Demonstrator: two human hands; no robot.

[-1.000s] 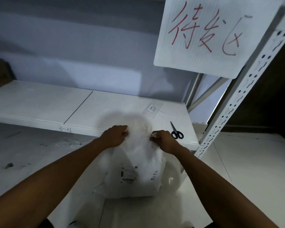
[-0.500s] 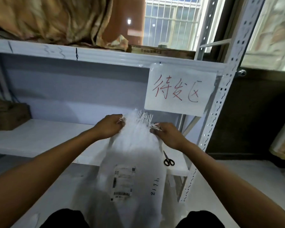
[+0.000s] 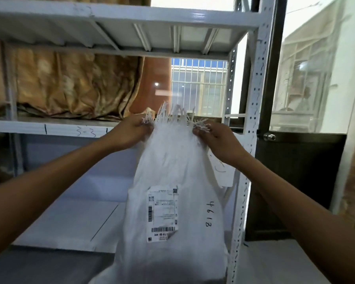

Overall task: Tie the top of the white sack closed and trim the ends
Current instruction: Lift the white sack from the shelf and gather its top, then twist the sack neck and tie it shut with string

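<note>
The left corner of the white sack's point(image 3: 172, 181) frayed top is pinched in the clenched grip of the left hand point(image 3: 129, 132). Between the two grips the top edge is held up and stretched, with a shipping label point(image 3: 162, 214) seen on the sack below them. The right corner is pinched in the right hand point(image 3: 219, 142), just before the shelf post point(image 3: 254, 99).
</note>
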